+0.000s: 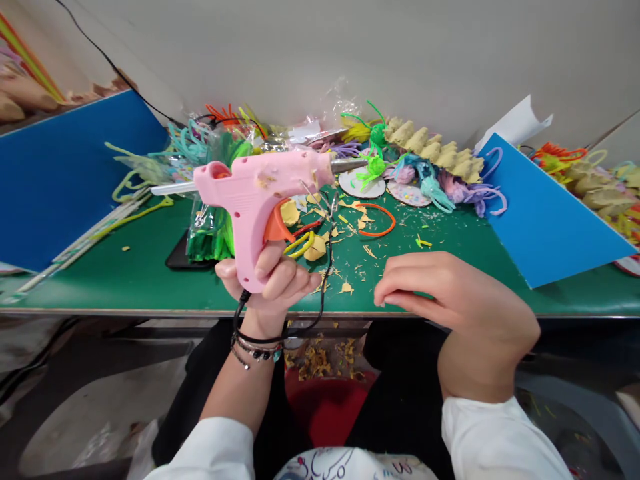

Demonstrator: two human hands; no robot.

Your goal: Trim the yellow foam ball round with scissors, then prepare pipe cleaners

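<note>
My left hand (270,280) grips the handle of a pink glue gun (255,190) with an orange trigger, held upright above the green table (150,280). Its metal nozzle points right, toward a bright green pipe-cleaner figure (373,167) on a white disc. A glue stick juts from the gun's back, and its black cord loops down past my wrist. My right hand (440,293) rests at the table's front edge with fingers curled together; I cannot tell whether anything small is pinched in them.
Blue boards stand at the left (65,173) and right (540,213). Pipe cleaners, cardboard egg-carton pieces (435,150), an orange ring (377,220), a green packet (213,233) and paper scraps litter the table. A red bin (325,407) sits below.
</note>
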